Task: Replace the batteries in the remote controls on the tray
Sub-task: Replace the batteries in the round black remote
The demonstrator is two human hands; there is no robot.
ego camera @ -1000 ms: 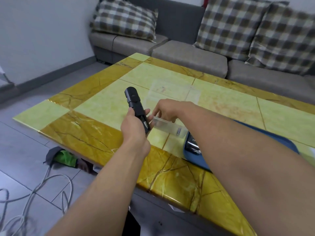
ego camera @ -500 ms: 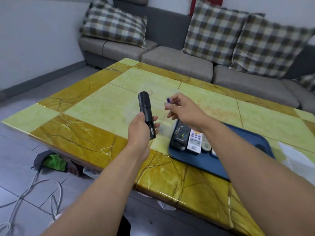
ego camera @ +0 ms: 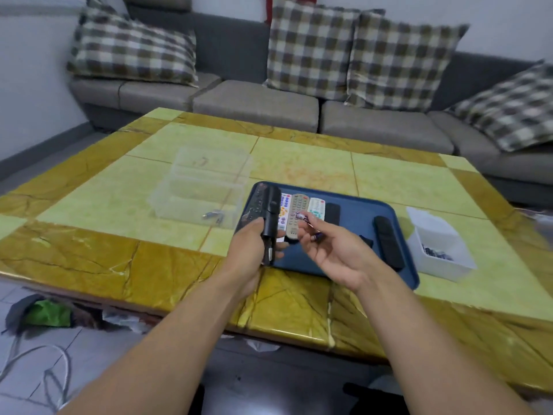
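1. My left hand (ego camera: pixel 250 244) grips a black remote (ego camera: pixel 270 220) upright above the blue tray (ego camera: pixel 353 235).
2. My right hand (ego camera: pixel 332 253) lies palm up, its fingers (ego camera: pixel 305 235) loosely pinching small batteries (ego camera: pixel 302 217).
3. On the tray lie a row of remotes (ego camera: pixel 299 211) and another black remote (ego camera: pixel 388 244).
4. A clear box (ego camera: pixel 206 187) stands left of the tray on the counter (ego camera: pixel 89 250), a white bin (ego camera: pixel 440 250) right.
5. Beyond stands a grey sofa (ego camera: pixel 254 100).
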